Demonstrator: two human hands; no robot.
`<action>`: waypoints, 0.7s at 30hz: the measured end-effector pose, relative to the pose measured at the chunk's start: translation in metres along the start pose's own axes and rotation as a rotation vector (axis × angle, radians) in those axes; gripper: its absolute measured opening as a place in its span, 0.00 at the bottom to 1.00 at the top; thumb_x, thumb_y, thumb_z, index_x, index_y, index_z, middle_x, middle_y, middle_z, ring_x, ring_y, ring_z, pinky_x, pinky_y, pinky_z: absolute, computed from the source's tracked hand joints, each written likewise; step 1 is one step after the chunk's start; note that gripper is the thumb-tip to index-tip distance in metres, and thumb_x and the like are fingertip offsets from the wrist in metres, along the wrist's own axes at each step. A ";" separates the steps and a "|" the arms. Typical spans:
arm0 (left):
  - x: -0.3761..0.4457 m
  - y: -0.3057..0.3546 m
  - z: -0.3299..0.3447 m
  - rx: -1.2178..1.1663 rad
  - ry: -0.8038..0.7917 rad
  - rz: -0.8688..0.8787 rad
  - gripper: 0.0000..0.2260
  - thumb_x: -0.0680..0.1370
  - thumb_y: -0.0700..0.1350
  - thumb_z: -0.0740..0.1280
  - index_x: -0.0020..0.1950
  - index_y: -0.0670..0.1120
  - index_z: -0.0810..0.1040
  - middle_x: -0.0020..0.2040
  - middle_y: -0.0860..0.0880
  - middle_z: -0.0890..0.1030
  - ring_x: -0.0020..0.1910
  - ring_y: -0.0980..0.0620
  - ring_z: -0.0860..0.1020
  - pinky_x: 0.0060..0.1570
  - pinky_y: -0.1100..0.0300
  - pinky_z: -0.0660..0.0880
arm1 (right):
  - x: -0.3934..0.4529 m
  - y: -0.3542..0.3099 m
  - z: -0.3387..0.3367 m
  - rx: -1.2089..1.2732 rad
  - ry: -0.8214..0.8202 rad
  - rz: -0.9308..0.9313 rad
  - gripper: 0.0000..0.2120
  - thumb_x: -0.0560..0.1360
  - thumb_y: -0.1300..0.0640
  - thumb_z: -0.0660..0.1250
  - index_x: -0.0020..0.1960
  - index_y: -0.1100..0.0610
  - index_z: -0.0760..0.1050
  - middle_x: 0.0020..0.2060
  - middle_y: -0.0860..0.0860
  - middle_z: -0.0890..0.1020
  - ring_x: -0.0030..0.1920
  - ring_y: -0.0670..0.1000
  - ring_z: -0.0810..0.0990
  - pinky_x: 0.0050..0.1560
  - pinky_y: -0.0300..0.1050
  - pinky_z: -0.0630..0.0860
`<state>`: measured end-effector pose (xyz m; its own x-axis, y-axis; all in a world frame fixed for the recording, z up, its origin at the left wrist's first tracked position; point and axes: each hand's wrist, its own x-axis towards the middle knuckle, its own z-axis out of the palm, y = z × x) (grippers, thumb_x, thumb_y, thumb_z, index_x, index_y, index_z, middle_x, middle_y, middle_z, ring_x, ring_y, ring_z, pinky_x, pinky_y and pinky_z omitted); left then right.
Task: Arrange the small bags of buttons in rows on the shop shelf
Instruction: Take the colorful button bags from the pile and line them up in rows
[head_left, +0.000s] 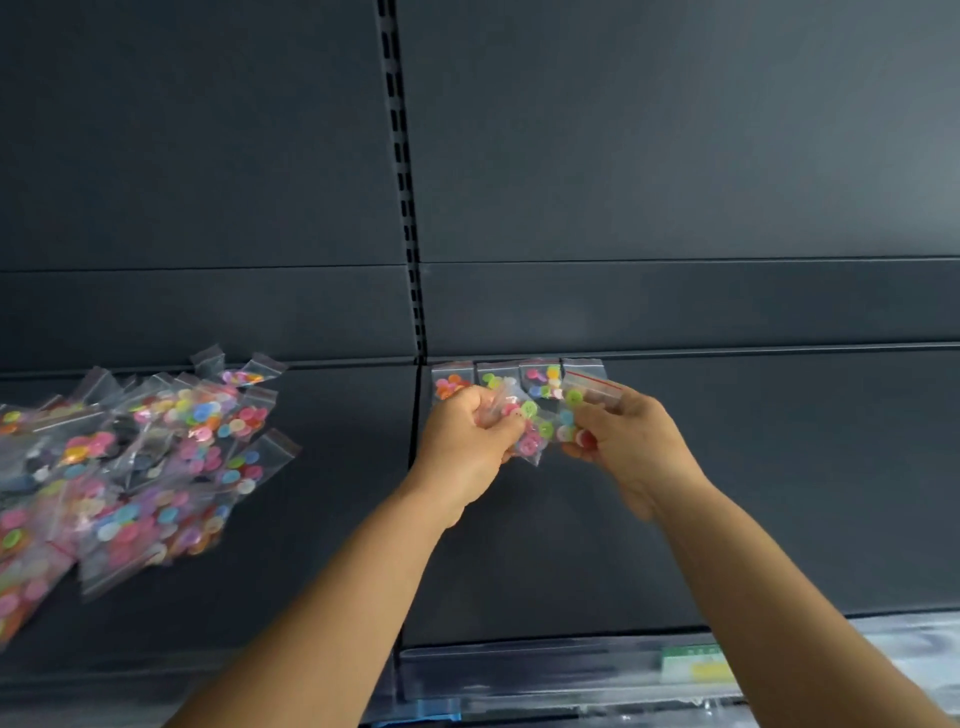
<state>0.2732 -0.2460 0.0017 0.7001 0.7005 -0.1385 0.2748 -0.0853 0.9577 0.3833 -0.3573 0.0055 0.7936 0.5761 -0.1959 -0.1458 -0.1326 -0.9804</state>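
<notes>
Nearest, shelf edge: a clear price strip (571, 670) with a green and yellow label (696, 667).
Shelf: dark shelf (779, 493), both forearms reaching over it.
Left hand (470, 441): fingers curled round a bunch of small bags (530, 431) of coloured buttons.
Right hand (626, 441): pinches a bag with a red seal strip (584, 402), touching the bunch.
Loose pile (130, 457): many bags heaped at the left.
Back row (498, 376): bags side by side against the back panel (675, 156).
</notes>
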 end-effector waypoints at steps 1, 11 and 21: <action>0.001 0.001 0.005 0.073 0.017 0.017 0.14 0.77 0.45 0.67 0.61 0.45 0.75 0.55 0.49 0.81 0.50 0.54 0.79 0.50 0.59 0.77 | 0.003 0.000 -0.009 -0.031 0.035 0.000 0.10 0.77 0.64 0.61 0.45 0.51 0.77 0.32 0.47 0.83 0.30 0.43 0.81 0.35 0.36 0.79; 0.016 0.003 0.061 0.671 0.024 0.290 0.16 0.78 0.39 0.63 0.65 0.49 0.67 0.36 0.50 0.75 0.32 0.52 0.74 0.31 0.56 0.71 | 0.027 0.018 -0.051 -0.583 0.101 -0.127 0.06 0.73 0.59 0.67 0.50 0.57 0.76 0.36 0.47 0.82 0.35 0.46 0.79 0.35 0.38 0.74; 0.011 -0.017 0.069 0.982 0.005 0.508 0.11 0.79 0.43 0.63 0.60 0.45 0.78 0.57 0.51 0.77 0.57 0.50 0.69 0.53 0.54 0.72 | 0.020 0.024 -0.064 -1.060 -0.134 -0.359 0.12 0.74 0.56 0.66 0.58 0.51 0.78 0.53 0.53 0.76 0.55 0.55 0.73 0.51 0.44 0.72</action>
<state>0.3213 -0.2857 -0.0333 0.8776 0.4274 0.2172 0.3614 -0.8874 0.2861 0.4331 -0.4005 -0.0209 0.6093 0.7923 0.0307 0.7043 -0.5230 -0.4801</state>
